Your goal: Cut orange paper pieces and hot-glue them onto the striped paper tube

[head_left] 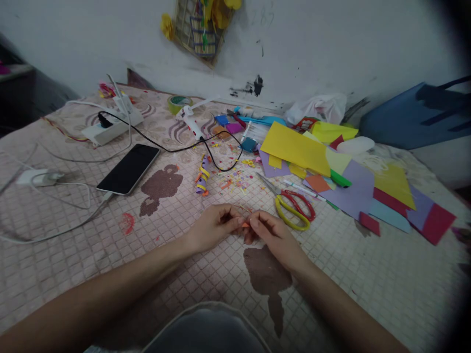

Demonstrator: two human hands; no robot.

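Between my two hands, low over the patterned tablecloth (213, 274), is a small piece of orange paper (246, 224). My left hand (217, 223) pinches it from the left side with thumb and fingers. From the right, my right hand (272, 233) closes its fingertips on the same piece. Most of the paper is hidden by the fingers. Scissors (294, 208) with red and yellow handles lie just beyond my right hand, blades pointing up and left. A purple paper roll (202, 176) wound with a yellow strip lies ahead, amid tiny paper scraps (237, 181).
Coloured sheets (296, 147) are heaped at the right. A glue gun (190, 122) with a black cord lies at the back, near green tape (179, 104). On the left are a phone (128, 169), a power strip (112, 127) and a charger (39, 176) with trailing white cables.
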